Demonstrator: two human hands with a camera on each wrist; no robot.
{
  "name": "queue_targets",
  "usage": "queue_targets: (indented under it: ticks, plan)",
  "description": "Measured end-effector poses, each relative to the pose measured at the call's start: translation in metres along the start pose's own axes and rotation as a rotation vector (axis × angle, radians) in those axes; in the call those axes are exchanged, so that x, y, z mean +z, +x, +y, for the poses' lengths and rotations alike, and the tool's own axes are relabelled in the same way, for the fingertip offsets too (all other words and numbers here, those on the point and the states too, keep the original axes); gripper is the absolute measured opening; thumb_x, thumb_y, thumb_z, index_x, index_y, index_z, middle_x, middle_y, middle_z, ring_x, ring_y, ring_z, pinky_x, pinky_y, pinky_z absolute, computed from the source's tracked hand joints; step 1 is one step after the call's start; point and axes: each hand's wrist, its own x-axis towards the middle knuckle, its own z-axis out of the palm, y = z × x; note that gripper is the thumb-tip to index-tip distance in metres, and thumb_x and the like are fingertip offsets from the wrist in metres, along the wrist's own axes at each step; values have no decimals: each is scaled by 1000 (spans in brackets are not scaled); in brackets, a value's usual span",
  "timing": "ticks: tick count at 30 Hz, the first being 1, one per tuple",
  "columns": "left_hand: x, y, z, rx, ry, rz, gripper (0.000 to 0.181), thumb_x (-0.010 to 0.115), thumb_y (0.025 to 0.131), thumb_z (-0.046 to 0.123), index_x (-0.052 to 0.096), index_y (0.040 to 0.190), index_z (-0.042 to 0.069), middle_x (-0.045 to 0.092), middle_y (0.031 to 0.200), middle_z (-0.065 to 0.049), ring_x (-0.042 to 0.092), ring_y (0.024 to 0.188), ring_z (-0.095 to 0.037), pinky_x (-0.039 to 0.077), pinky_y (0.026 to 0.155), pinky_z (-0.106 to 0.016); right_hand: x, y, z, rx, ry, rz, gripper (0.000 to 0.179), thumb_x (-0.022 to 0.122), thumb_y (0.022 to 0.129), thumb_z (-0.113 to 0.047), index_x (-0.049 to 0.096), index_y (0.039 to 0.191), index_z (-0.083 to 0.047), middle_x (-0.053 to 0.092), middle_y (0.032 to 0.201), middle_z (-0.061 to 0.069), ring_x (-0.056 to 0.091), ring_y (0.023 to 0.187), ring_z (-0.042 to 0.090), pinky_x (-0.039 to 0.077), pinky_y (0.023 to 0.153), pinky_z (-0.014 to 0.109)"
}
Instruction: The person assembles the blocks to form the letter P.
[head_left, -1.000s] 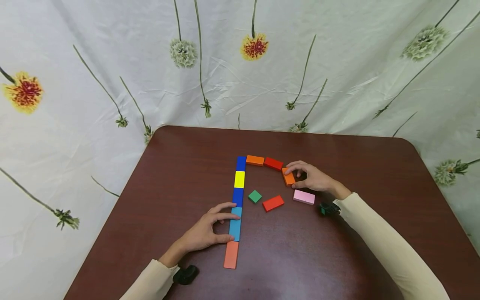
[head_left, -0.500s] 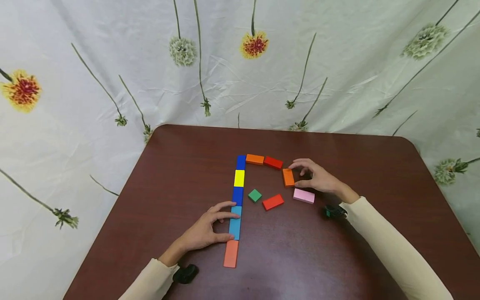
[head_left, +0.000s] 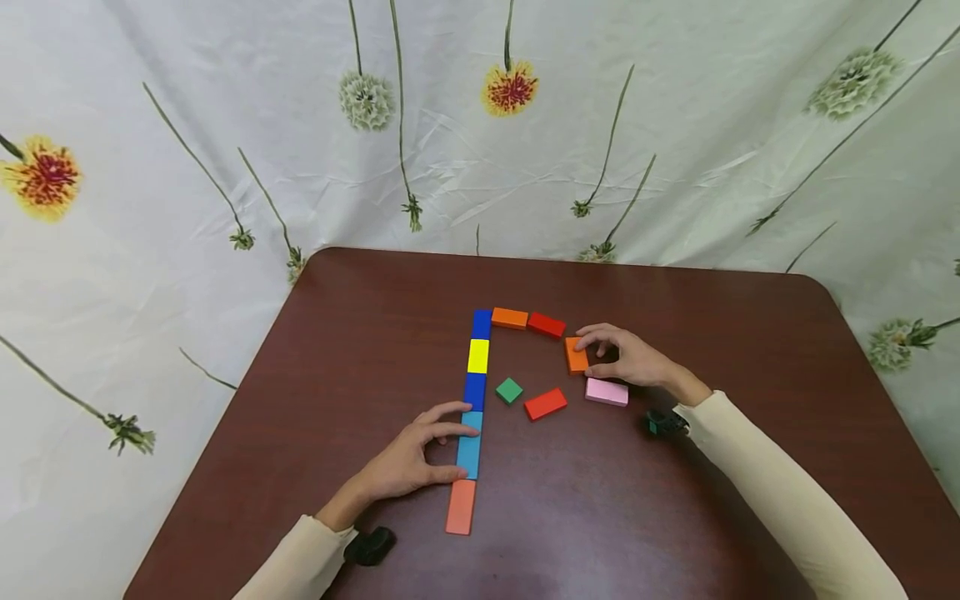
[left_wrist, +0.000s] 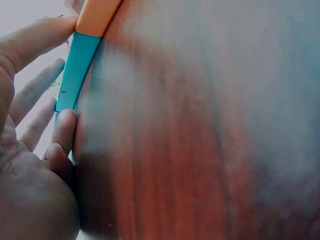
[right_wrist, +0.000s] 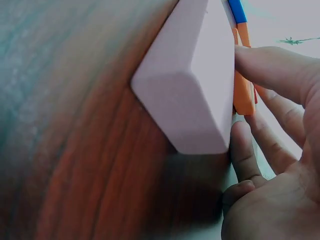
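Observation:
In the head view, my left hand [head_left: 408, 454] rests its fingertips along a straight row of flat wooden blocks. Its thumb touches the lower end of the light blue block [head_left: 468, 457], beside the coral block [head_left: 461, 507]; another fingertip reaches the dark blue block [head_left: 475, 392]. The left wrist view shows fairly straight fingers beside the light blue block [left_wrist: 79, 70]. My right hand [head_left: 633, 360] pinches an orange block [head_left: 574, 360] lying on the table, thumb at its near end. A pink block [head_left: 607, 392] lies just below that hand, large in the right wrist view [right_wrist: 180, 100].
The row continues up through a yellow block [head_left: 478, 356] to a dark blue block [head_left: 482, 324]. From its top, an orange block [head_left: 510, 318] and a red block [head_left: 547, 325] curve right. A green block [head_left: 509, 391] and another red block [head_left: 546, 404] lie inside on the brown table [head_left: 360, 333].
My right hand drew back slightly from the orange block, then came back onto it. The orange block now stands a little straighter. My left hand has stayed in place.

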Motion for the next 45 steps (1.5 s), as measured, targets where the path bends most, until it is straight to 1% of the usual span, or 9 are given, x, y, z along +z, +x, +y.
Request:
queue_targets:
  ticks: [7, 18, 21, 25, 29, 32, 38, 41, 45]
  plan:
    - [0, 0, 0, 1, 11, -1, 47, 81, 85, 32, 68, 129, 25, 39, 155, 2, 34, 141, -27, 40, 105, -48, -1, 1, 0, 6, 26, -14, 36, 77, 88, -11, 67, 123, -6, 48, 147, 18, 53, 103, 29, 44, 92, 47]
    - [-1, 0, 1, -7, 8, -4, 47, 81, 84, 32, 68, 129, 26, 39, 156, 3, 33, 142, -28, 39, 107, -52, -2, 1, 2, -2, 21, 10, 41, 78, 88, -15, 66, 127, -7, 45, 149, 18, 55, 101, 28, 44, 92, 44]
    - [0, 0, 1, -9, 5, -1, 47, 82, 84, 32, 68, 129, 26, 39, 156, 3, 33, 142, -28, 38, 107, -54, -3, -3, 0, -7, 9, 33, 42, 78, 88, -16, 65, 127, -8, 49, 146, 17, 55, 101, 27, 44, 92, 44]
    - [0, 0, 1, -10, 0, -1, 47, 82, 84, 32, 68, 129, 24, 39, 156, 1, 32, 143, -30, 36, 108, -57, -4, -11, -3, -11, 10, 52, 41, 79, 88, -15, 65, 126, -8, 58, 135, 13, 54, 100, 26, 44, 89, 40]
    - [0, 0, 2, -8, -1, -1, 48, 82, 84, 32, 68, 129, 24, 39, 156, 1, 33, 143, -30, 36, 109, -58, -5, -22, -6, -15, 20, 64, 38, 79, 87, -14, 67, 123, -8, 64, 122, 10, 53, 96, 27, 45, 82, 33]
    - [-1, 0, 2, -4, -2, 1, 47, 82, 84, 31, 68, 129, 24, 39, 156, 1, 33, 143, -30, 36, 109, -57, -4, -30, -7, -45, 23, 73, 33, 78, 87, -11, 69, 118, -7, 66, 117, 11, 53, 93, 28, 44, 77, 29]
    - [-1, 0, 2, 0, 7, -4, 48, 81, 84, 31, 68, 130, 24, 39, 156, 1, 33, 143, -29, 37, 108, -56, 2, -44, -3, -101, 32, 52, 25, 79, 86, -11, 72, 111, -9, 67, 121, 13, 56, 93, 24, 46, 79, 29]
    - [-1, -1, 1, -2, 7, -5, 48, 81, 85, 31, 68, 130, 24, 39, 156, 2, 33, 143, -29, 37, 108, -55, 6, -50, 0, -101, 52, 37, 26, 80, 86, -12, 73, 111, -11, 68, 122, 13, 56, 93, 21, 46, 78, 30]
    - [-1, -1, 2, -2, 7, -4, 48, 81, 85, 32, 67, 130, 24, 39, 156, 1, 33, 143, -29, 37, 108, -55, 9, -55, 3, -91, 67, 52, 26, 81, 85, -11, 73, 110, -12, 68, 121, 12, 57, 93, 18, 45, 75, 28]
